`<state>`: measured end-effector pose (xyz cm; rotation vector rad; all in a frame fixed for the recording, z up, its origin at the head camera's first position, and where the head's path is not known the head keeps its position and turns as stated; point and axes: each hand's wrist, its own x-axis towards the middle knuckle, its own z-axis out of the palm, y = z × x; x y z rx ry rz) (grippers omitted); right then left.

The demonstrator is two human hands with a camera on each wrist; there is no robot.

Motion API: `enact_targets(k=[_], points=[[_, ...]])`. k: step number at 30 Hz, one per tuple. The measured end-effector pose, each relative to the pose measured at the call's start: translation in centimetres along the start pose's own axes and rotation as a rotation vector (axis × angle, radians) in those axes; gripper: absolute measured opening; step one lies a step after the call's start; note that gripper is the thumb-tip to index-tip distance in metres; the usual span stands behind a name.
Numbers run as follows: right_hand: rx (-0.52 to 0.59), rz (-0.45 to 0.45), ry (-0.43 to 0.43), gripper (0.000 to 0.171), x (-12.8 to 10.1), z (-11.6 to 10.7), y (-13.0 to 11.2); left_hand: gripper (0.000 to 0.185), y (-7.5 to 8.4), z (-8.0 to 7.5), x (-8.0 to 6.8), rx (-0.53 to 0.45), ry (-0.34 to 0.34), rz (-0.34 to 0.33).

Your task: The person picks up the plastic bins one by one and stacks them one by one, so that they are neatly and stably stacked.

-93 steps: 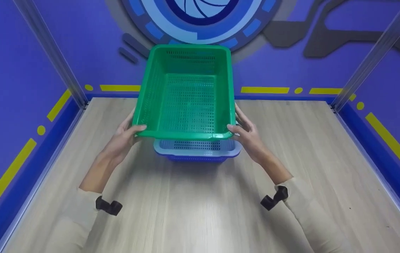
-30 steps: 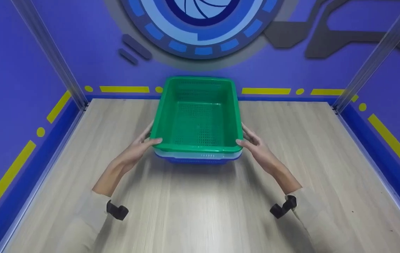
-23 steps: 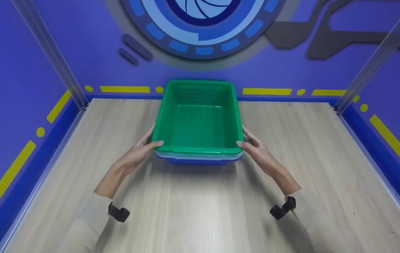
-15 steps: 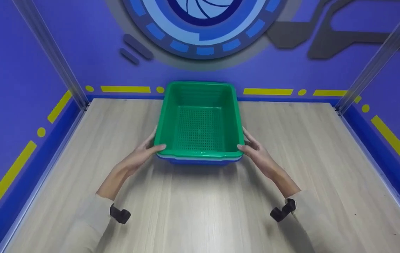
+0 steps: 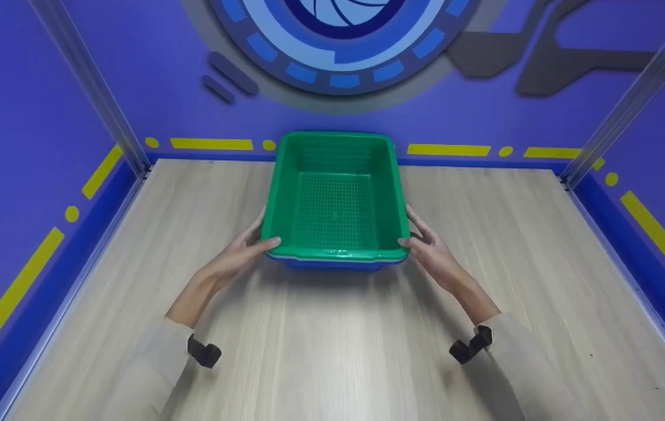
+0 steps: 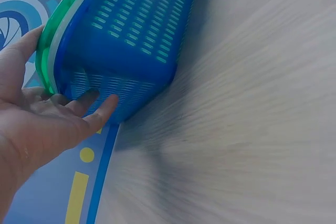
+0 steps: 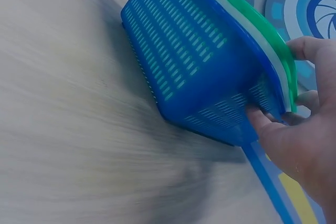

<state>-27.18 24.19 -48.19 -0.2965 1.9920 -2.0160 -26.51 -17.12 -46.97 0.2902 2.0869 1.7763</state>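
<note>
A green plastic basket (image 5: pixel 335 210) with a perforated bottom sits nested at the top of a stack on the table. Below its rim shows a thin white rim (image 6: pixel 53 59), and outermost is a blue slotted basket (image 6: pixel 131 30). My left hand (image 5: pixel 239 255) holds the green basket at its near left corner, thumb on the rim and fingers along the stack's side. On the near right corner, my right hand (image 5: pixel 433 255) grips the same rim with its thumb on top. In both wrist views, fingertips lie against or close to the blue basket's side wall.
The stack stands on a light wood-grain table (image 5: pixel 332 345), toward the back wall (image 5: pixel 332 111). Blue panels with yellow marks and metal corner posts (image 5: pixel 84 82) bound the table at the left, right and back.
The green basket was held raised and tilted above the pale one; both hands have lowered it into the stack. Over the last half second it has settled slightly, hiding most of the white rim.
</note>
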Motion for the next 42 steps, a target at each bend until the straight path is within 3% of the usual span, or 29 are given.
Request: enact_targets(k=[11,25,33,37,42], points=[[0.009,-0.013,0.000,0.083,0.5,-0.6,0.0,0.089,0.1,0.5,1.0,-0.051,0.019,-0.037],[0.042,-0.001,-0.005,0.080,0.7,-1.2,0.3,0.093,-0.2,1.1,1.5,-0.119,0.034,-0.019],[-0.090,0.038,-0.015,0.079,0.4,-2.6,-0.2,0.091,-0.1,0.1,1.7,-0.043,0.002,-0.018],[-0.174,-0.006,-0.007,0.071,0.2,-3.6,-0.6,0.083,-0.5,-1.0,1.4,0.027,-0.029,-0.002],[-0.392,-0.121,0.073,0.062,0.0,-5.3,-1.2,0.068,-0.4,-3.1,0.8,0.170,-0.004,0.031]])
